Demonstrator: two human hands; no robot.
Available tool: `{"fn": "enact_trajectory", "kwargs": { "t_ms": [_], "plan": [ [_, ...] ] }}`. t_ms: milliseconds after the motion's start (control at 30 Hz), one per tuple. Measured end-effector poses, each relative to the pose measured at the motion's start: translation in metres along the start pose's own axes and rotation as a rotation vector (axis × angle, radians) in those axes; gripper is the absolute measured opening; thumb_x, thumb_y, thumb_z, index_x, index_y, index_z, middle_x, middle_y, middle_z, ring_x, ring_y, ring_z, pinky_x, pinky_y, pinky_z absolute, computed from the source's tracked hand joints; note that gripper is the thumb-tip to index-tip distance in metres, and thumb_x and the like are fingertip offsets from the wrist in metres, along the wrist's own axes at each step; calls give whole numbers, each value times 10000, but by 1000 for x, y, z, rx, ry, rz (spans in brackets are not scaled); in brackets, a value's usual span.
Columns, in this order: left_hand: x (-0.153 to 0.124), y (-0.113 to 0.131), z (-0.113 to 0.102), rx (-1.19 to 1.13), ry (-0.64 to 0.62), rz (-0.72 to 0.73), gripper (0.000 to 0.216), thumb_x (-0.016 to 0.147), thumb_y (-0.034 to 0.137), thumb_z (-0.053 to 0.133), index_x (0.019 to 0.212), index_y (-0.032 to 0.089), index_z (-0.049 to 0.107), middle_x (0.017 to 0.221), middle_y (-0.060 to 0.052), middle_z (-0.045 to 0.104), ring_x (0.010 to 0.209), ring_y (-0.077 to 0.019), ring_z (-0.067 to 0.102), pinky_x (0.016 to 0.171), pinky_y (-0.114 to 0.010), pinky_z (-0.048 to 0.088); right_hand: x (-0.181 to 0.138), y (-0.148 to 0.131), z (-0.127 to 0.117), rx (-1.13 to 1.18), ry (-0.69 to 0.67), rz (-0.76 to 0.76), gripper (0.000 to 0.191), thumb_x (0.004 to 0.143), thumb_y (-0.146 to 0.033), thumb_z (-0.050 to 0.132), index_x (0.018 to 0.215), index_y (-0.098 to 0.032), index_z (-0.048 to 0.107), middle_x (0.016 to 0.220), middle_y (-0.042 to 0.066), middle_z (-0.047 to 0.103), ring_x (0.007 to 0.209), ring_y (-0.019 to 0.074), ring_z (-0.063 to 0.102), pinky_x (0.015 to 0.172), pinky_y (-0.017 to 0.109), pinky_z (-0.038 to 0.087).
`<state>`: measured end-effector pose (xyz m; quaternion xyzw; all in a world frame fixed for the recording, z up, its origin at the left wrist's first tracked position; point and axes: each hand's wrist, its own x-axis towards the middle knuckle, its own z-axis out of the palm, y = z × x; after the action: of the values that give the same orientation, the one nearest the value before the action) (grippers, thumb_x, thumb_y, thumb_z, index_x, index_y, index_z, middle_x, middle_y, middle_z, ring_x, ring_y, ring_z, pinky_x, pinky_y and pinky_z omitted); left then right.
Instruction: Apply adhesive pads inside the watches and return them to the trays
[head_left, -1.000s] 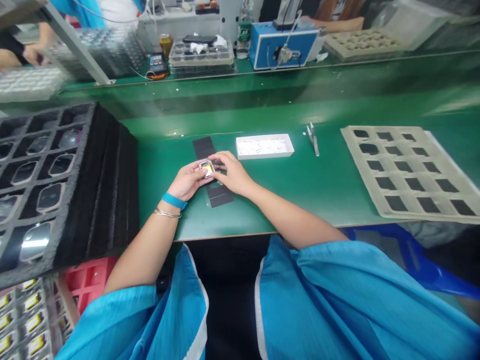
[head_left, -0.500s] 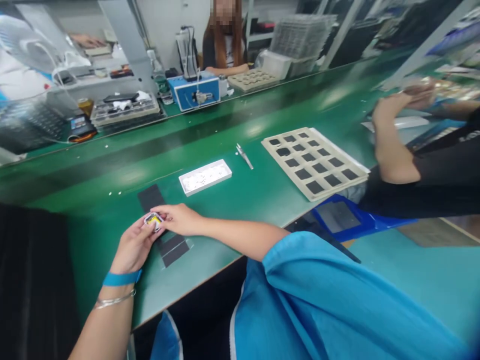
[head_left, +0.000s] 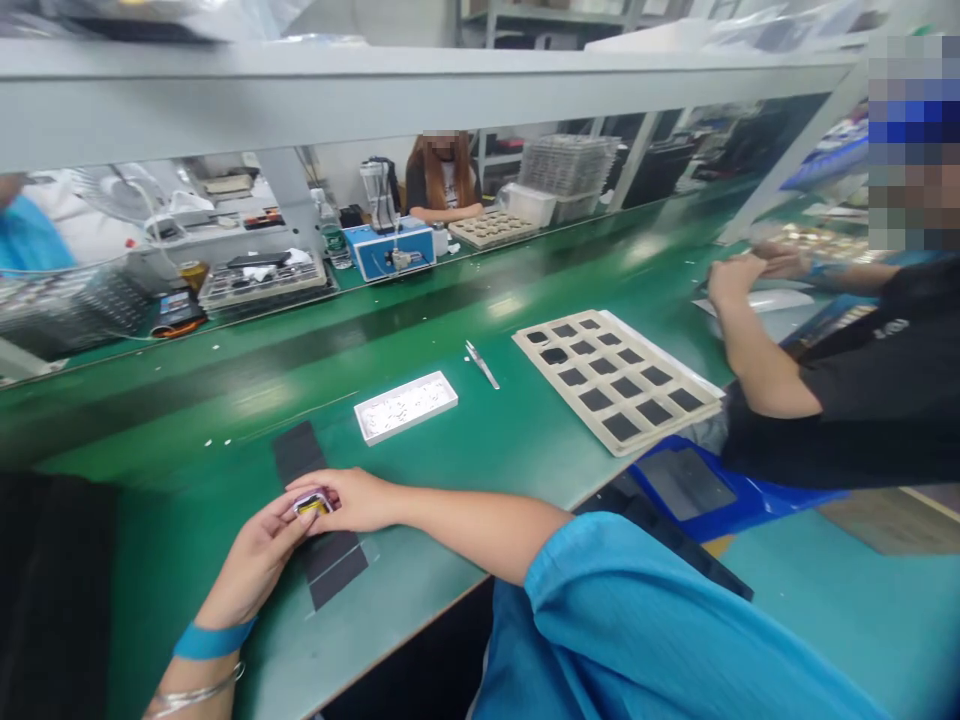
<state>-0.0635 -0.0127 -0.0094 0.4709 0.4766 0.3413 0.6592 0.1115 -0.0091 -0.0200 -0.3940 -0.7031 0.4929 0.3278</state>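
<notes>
Head view: left hand (head_left: 259, 555), right hand (head_left: 354, 500) fingers pinch yellow part (head_left: 313, 504) over green bench (head_left: 525, 440); white tray (head_left: 411, 423), tweezers (head_left: 481, 364) beyond.

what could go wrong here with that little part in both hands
The small part is pinched only by fingertips of the left hand and right hand; it might slip. The dark strip under them lies near the table edge, and a wrist could brush it off.

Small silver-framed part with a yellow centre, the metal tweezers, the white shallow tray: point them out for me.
Small silver-framed part (head_left: 312, 504), head view, on its yellow centre.
Metal tweezers (head_left: 481, 364), head view, on the middle of the shaft.
White shallow tray (head_left: 411, 423), head view, on its near rim.
</notes>
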Motion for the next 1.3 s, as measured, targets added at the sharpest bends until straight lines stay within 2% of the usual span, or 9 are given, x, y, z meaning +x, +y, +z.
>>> {"fn": "enact_trajectory", "kwargs": {
  "t_ms": [267, 400, 667, 833, 967, 1067, 1167, 1233, 1300],
  "plan": [
    [6, -7, 1, 132, -7, 251, 462, 627, 439, 855, 962, 142, 741, 971, -109, 757, 890, -233, 709, 866, -334, 558, 6, 12, 10, 37, 97, -98, 514, 760, -214, 761, 1252, -170, 620, 1166, 79, 703, 978, 196, 674, 883, 315, 516],
    [5, -8, 7, 130, -30, 359, 419, 652, 442, 832, 922, 137, 736, 930, -104, 755, 867, -223, 699, 899, -361, 533, 5, 11, 10, 32, 111, -131, 479, 755, -181, 717, 1226, -178, 627, 1194, 75, 693, 1029, 196, 661, 917, 330, 512],
    [11, -11, 15, -5, -49, 398, 478, 556, 447, 875, 839, 100, 707, 826, -110, 733, 788, -210, 690, 889, -381, 527, 6, 21, 5, 24, 93, -163, 460, 747, -327, 709, 1179, -189, 629, 1156, 88, 709, 1021, 222, 679, 928, 372, 531],
    [-1, -15, 23, -52, 11, 413, 380, 590, 363, 870, 815, 104, 707, 846, -112, 736, 825, -217, 694, 909, -386, 524, 1, 23, 6, -5, 69, -173, 547, 744, -407, 709, 1228, -174, 607, 1224, 131, 680, 1067, 245, 674, 976, 411, 524],
    [-44, -27, 22, -38, 161, 464, 330, 653, 345, 838, 868, 119, 731, 921, -110, 743, 914, -231, 693, 963, -392, 501, -9, 14, 24, 33, -105, -168, 676, 770, -459, 700, 1356, -173, 524, 1282, 159, 647, 1077, 258, 686, 976, 440, 548],
    [-95, -39, 14, -78, 302, 447, 455, 682, 401, 825, 1028, 122, 729, 1021, -132, 735, 938, -250, 698, 914, -404, 530, -19, 7, 35, 76, -228, -191, 741, 796, -476, 697, 1432, -196, 440, 1323, 165, 622, 1127, 262, 671, 968, 443, 570],
    [-155, -46, 4, -308, 400, 334, 570, 678, 408, 839, 1148, 124, 686, 1048, -159, 728, 882, -255, 720, 823, -405, 567, -29, 0, 37, -18, -271, -286, 609, 852, -463, 651, 1381, -210, 490, 1322, 155, 624, 1178, 252, 644, 992, 441, 565],
    [-195, -46, 0, -489, 450, 326, 565, 693, 360, 834, 1185, 140, 667, 1119, -167, 713, 944, -262, 722, 881, -405, 557, -37, -5, 37, -95, -324, -352, 525, 891, -440, 609, 1353, -211, 513, 1286, 144, 648, 1150, 237, 658, 992, 436, 567],
    [-231, -42, -1, -583, 530, 393, 552, 721, 317, 807, 1226, 159, 646, 1208, -162, 685, 1052, -271, 697, 973, -410, 519, -45, -9, 39, -157, -387, -429, 490, 912, -412, 579, 1354, -210, 512, 1266, 132, 659, 1123, 226, 669, 991, 431, 568]
  ]
}}
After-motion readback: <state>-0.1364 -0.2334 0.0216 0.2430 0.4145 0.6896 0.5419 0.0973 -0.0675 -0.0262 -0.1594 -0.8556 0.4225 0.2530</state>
